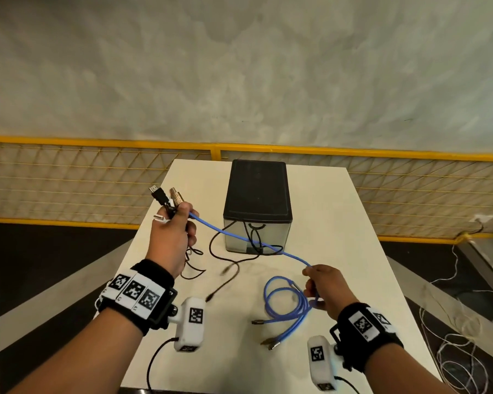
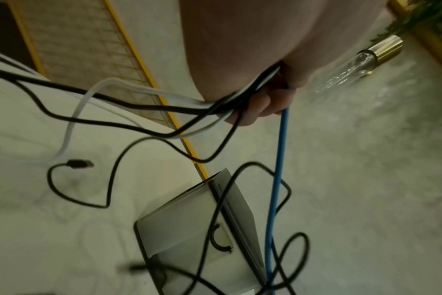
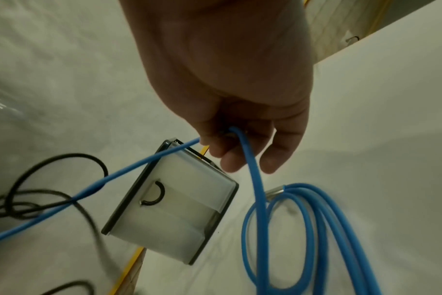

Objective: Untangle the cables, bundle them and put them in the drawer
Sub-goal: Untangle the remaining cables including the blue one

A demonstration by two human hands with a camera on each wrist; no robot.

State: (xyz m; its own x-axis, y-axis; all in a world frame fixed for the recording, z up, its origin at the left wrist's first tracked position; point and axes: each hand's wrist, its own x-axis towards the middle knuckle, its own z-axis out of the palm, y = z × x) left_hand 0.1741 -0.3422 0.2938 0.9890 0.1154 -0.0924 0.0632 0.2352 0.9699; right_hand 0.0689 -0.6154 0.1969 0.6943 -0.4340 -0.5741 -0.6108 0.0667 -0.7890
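Our left hand is raised above the table, fingers curled tight around a bunch of cable ends: a black plug and a gold plug stick up out of the fist, and a white plug pokes out by the thumb. From the left wrist view we see black cables and a white cable leaving the underside of the fist, with the blue cable dropping down beside them.

Our right hand is lower and nearer to us, pinching the blue cable between thumb and fingers; the other fingers hang loosely. The cable runs taut between the two hands, passing in front of the drawer box. Below the right hand the rest of it lies in loose loops on the table, with two metal-tipped ends resting nearer to us.

The black cables hang from the left hand and trail over the table in tangled curves in front of the box; one end looks blurred. The box stands at the middle of the table, black top, clear front with a curved handle, its drawer closed.

Behind the table runs a yellow mesh fence.
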